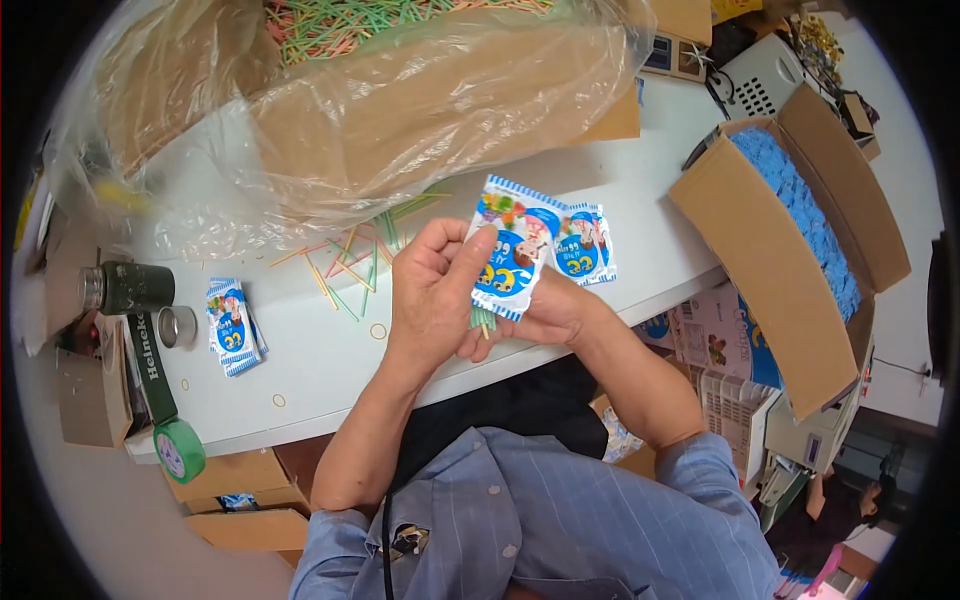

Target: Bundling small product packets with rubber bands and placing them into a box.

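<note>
One white-and-blue packet (530,240) is raised above the near edge of the table (320,380), right of that edge's middle. Its long axis runs from the far side toward the near edge, leaning slightly: the striped top end points away from the person and a little right, the striped bottom end toward the person. The printed face is turned up. The left hand's (425,300) grip is closed on the packet's left side, thumb lying across the face. A bundle of green sticks (484,320) shows below the packet, its visible ends pointing at the near edge. The right hand (552,314) reaches in under the packet from the right; much of its grip is hidden, so I cannot tell whether it is closed on the bundle.

Just right of the raised packet, more packets (588,245) lie on the table. A small packet stack (232,328) lies toward the left edge, long axis running roughly far to near. Loose sticks (350,270) lie crisscross before a plastic-covered box (400,110) at the far side.
</note>
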`<act>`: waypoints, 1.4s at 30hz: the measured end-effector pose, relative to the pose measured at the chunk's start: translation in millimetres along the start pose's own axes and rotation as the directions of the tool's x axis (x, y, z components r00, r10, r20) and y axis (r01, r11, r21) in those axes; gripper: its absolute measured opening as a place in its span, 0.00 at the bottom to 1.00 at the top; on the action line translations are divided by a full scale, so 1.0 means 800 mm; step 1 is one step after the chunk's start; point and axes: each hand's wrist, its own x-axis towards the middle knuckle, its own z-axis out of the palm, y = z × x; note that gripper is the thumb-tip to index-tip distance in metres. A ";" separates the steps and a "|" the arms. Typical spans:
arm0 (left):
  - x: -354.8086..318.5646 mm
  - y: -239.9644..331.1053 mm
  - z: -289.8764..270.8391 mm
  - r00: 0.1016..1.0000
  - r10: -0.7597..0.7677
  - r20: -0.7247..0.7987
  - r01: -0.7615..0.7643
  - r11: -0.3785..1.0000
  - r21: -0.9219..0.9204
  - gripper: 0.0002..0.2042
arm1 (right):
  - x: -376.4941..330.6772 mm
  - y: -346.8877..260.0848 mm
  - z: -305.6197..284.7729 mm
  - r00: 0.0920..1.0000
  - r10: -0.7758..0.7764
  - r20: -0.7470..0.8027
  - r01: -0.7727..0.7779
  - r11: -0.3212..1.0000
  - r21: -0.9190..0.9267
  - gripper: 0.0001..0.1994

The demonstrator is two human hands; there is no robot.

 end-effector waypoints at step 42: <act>-0.059 -0.056 -0.032 0.976 -0.089 -0.197 0.080 0.995 -0.056 0.11 | 0.002 0.032 0.012 0.728 -0.560 -0.396 0.654 0.741 0.152 0.08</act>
